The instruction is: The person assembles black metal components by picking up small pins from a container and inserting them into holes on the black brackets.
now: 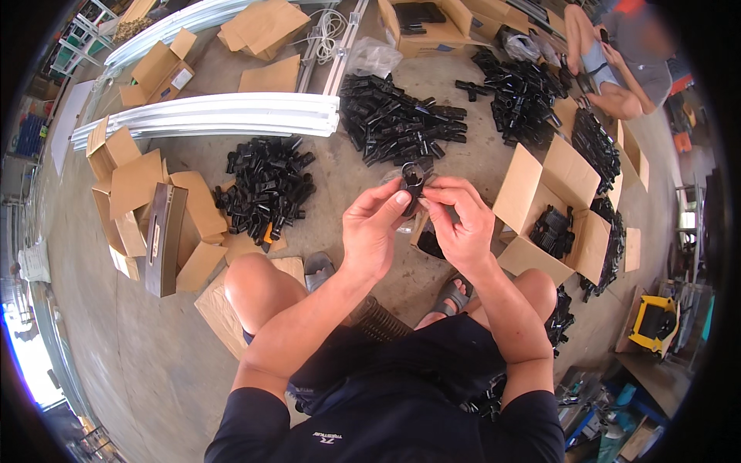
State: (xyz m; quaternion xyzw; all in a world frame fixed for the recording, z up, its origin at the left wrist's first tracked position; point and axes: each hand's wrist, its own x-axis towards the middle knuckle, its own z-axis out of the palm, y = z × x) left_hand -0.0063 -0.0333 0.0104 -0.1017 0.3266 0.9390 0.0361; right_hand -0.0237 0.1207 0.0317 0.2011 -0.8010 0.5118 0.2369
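A black clamp-like fitting (412,177) with a round, open ring at its top is held up in front of me, between both hands. My left hand (370,231) grips its left side, the thumb lying along its body. Against its lower right side, the fingers of my right hand (465,224) are pinched closed. Whether a small part sits between those right fingertips is hidden. Beyond the fitting lies a large pile of similar black fittings (394,116). Another pile of black pieces (266,185) lies to the left.
An open carton (505,201) with black pieces inside stands to the right. More black piles (525,96) lie farther right, near a seated person (625,77). White metal profiles (208,116) stretch across the far left. Cartons (139,174) and a long brown box (164,239) stand at left.
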